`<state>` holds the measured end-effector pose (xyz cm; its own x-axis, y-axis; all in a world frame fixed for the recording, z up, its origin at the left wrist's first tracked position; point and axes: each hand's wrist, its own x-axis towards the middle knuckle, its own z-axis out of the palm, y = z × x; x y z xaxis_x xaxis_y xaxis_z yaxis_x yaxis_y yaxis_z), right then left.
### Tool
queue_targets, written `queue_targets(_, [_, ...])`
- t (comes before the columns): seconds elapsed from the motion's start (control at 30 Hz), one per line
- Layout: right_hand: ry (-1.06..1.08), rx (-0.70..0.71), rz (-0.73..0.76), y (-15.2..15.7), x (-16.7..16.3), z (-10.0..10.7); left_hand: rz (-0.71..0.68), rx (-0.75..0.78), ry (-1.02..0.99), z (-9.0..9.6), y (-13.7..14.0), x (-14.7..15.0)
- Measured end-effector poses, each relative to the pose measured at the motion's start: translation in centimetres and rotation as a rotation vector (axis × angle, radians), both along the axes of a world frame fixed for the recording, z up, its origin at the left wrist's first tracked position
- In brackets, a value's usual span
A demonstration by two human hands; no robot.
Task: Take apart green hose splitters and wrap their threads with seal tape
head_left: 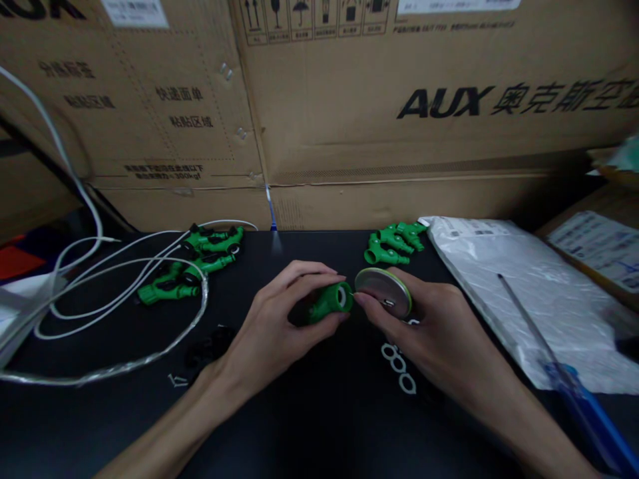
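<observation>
My left hand (287,309) is wrapped round a green plastic hose fitting (327,303), its round open end turned to the right. A white ring (342,295) shows inside that opening. Close beside it, my right hand (424,313) grips a round silver disc (383,291) with a yellow-green rim. The right fingertips are just short of the fitting's mouth, and something thin and pale shows there, too small to name. Several white ring washers (398,362) lie on the dark table below my right hand.
Green Y-shaped fittings (392,243) sit at the back; green fittings with black parts (212,249) lie left among white cables (134,286). Black pieces (210,346) rest near my left forearm. A blue-handled screwdriver (574,392) crosses a white plastic package (499,286). Cardboard boxes (349,133) wall the back.
</observation>
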<state>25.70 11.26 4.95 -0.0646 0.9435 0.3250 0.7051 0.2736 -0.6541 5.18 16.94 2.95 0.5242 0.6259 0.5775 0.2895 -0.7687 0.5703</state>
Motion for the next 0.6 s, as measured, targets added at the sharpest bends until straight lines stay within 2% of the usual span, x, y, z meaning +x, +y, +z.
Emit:
queue_targets(0.33, [-0.007,-0.023,0.034,0.09,0.08,0.42,-0.087,-0.011,0.025,-0.17,0.43,-0.44])
queue_targets(0.6, [0.056,-0.103,0.070,0.18,0.18,0.30,-0.097,-0.022,0.020,-0.07,0.22,-0.47])
